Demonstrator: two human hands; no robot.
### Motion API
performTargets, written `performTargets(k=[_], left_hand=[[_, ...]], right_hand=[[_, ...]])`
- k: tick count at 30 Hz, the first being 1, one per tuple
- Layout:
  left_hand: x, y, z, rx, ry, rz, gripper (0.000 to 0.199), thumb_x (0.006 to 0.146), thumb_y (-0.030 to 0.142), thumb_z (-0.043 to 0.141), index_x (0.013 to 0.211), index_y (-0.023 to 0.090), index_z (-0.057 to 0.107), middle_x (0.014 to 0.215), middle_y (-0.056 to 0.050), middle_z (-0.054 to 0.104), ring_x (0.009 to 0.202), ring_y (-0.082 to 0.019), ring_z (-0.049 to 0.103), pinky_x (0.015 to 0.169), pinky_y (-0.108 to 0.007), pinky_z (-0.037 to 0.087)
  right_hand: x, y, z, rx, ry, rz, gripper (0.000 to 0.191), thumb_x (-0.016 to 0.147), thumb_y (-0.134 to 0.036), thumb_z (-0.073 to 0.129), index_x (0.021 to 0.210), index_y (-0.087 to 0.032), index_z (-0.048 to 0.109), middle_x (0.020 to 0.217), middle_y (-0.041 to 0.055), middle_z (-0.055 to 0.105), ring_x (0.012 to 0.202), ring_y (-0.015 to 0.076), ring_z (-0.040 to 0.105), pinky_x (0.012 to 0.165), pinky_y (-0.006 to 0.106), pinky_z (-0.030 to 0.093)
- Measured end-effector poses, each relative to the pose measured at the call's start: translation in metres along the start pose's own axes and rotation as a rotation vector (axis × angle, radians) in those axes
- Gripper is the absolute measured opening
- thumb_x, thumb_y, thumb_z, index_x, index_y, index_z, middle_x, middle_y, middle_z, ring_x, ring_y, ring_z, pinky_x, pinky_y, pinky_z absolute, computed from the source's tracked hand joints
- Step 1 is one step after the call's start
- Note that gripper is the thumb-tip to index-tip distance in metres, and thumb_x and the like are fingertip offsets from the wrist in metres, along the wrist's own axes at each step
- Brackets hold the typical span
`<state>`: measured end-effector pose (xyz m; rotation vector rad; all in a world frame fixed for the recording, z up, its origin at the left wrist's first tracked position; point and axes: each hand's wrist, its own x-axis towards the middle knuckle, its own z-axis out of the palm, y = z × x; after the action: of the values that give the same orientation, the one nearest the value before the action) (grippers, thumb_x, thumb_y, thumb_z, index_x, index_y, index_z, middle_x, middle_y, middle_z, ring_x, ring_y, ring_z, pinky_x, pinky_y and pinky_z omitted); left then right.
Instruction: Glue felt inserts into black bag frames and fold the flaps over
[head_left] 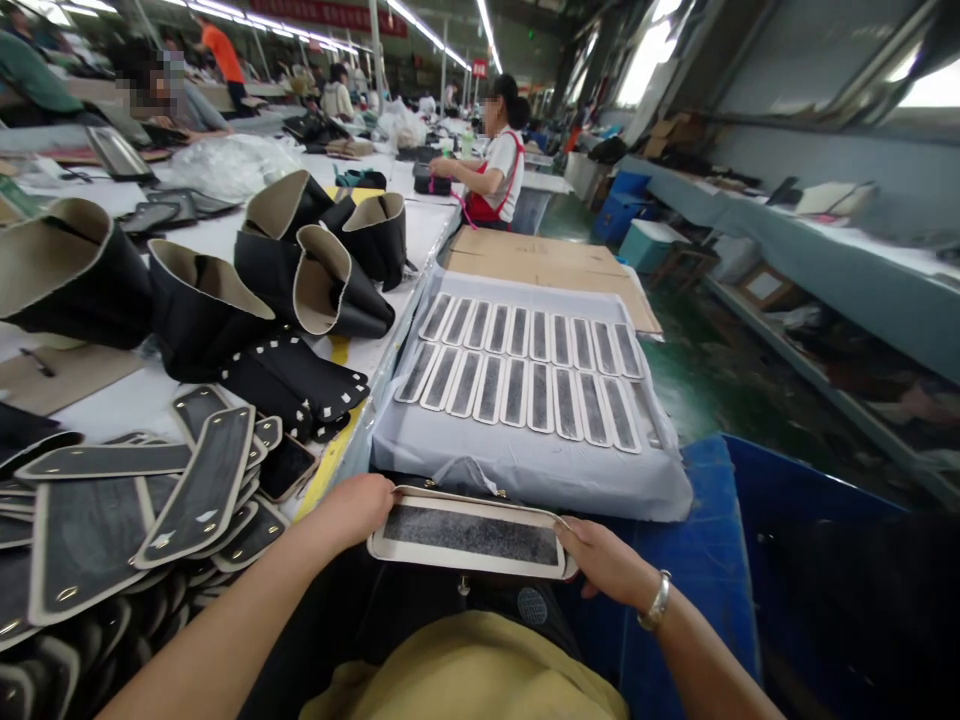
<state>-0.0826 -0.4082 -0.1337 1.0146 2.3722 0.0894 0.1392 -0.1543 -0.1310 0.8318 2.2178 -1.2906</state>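
My left hand (367,510) grips the left end of a long, round-cornered panel (472,533) with a cream border and a dark grey strip along its middle. The opposite end is pinched by my right hand (611,562), which has a silver bracelet at the wrist. Held level close to my lap, the panel lies over a black piece with small metal studs, mostly hidden below and behind it. Just beyond, similar panels (514,390) lie in two rows on a tray covered with pale cloth (420,450).
At left, a pile of dark, cream-edged pieces with metal studs (202,490) lies on the white table (360,365). Several black rolled bag bodies (202,310) stand behind it. A blue bin (705,570) is at right. A co-worker in a red apron (499,170) works farther along.
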Motion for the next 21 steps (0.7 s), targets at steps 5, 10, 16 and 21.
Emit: performTargets(k=[5, 10, 16, 21], left_hand=[[0.002, -0.002, 0.000, -0.007, 0.002, 0.007, 0.033, 0.079, 0.017, 0.034, 0.081, 0.013, 0.067, 0.084, -0.013, 0.068, 0.077, -0.022, 0.063, 0.069, -0.029, 0.045], [0.002, 0.000, -0.002, -0.016, -0.029, 0.058, 0.037, 0.084, 0.024, 0.032, 0.078, 0.013, 0.067, 0.083, -0.013, 0.068, 0.080, -0.023, 0.063, 0.072, -0.029, 0.045], [-0.004, -0.010, 0.001, -0.183, -0.006, 0.170, 0.039, 0.086, 0.032, 0.031, 0.084, 0.018, 0.067, 0.087, -0.006, 0.069, 0.084, -0.020, 0.061, 0.074, -0.026, 0.043], [-0.007, -0.020, 0.008, -0.391, -0.026, 0.266, 0.042, 0.088, 0.037, 0.028, 0.088, 0.019, 0.066, 0.086, 0.000, 0.067, 0.084, -0.018, 0.059, 0.078, -0.023, 0.042]], right_hand=[[-0.009, 0.010, -0.013, 0.259, -0.090, -0.037, 0.056, 0.089, -0.053, 0.027, 0.136, -0.022, 0.026, 0.110, 0.0110, 0.057, 0.081, 0.0195, 0.062, 0.047, 0.025, 0.053], [-0.012, -0.001, -0.016, -0.031, 0.131, -0.109, 0.050, 0.085, -0.049, 0.041, 0.126, -0.021, 0.043, 0.115, 0.0100, 0.056, 0.078, 0.0188, 0.060, 0.050, 0.026, 0.051], [-0.002, -0.020, -0.004, -0.412, 0.232, -0.335, 0.035, 0.091, -0.029, 0.028, 0.080, -0.016, 0.058, 0.086, 0.0090, 0.064, 0.082, 0.0196, 0.059, 0.075, 0.031, 0.046], [0.004, -0.017, -0.006, -0.422, 0.190, -0.358, 0.034, 0.091, -0.027, 0.026, 0.080, -0.016, 0.056, 0.087, 0.0101, 0.064, 0.083, 0.0199, 0.059, 0.080, 0.033, 0.043]])
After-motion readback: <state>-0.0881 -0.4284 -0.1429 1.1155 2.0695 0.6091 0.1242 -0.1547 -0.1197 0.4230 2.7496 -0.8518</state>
